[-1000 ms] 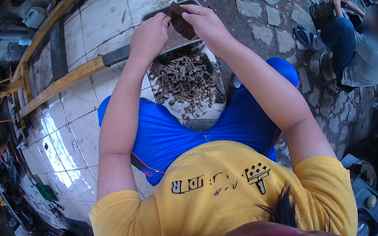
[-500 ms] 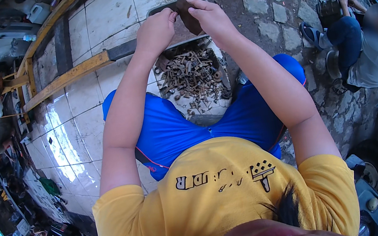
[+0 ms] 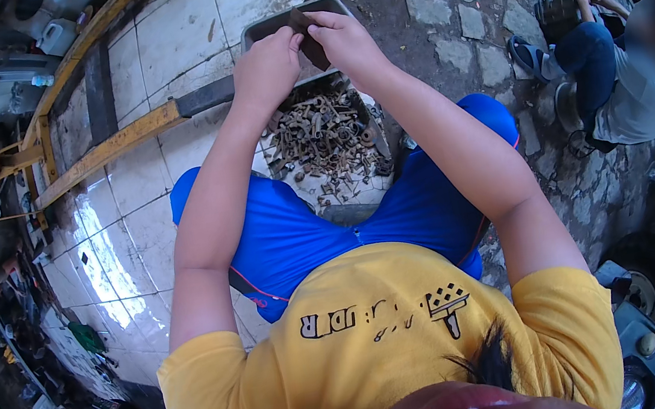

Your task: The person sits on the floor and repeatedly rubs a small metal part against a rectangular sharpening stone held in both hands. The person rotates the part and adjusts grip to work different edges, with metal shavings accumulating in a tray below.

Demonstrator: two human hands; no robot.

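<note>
A thin, dark brown piece (image 3: 312, 51), like a scrap of cloth or sandpaper, is gripped between thumb and fingers of my right hand (image 3: 349, 47). My left hand (image 3: 267, 67) is closed in a pinch right beside it; what lies between those fingertips is too small to make out. Both hands are over a grey tray (image 3: 254, 33), whose inside they partly hide. Between my knees, just nearer than the tray, lies a heap of rusty bolts, nuts and small metal parts (image 3: 321, 138).
A yellow metal frame (image 3: 116, 156) crosses the white tiles on the left. Stone paving (image 3: 446, 7) lies to the right, where another person (image 3: 643, 95) sits with hands on a dark box-shaped object (image 3: 560, 16). A white jug (image 3: 57, 37) stands far left.
My hands have come closer together, the left fingertips now against the brown piece. The whole view has shifted slightly, showing more of the tray's rim.
</note>
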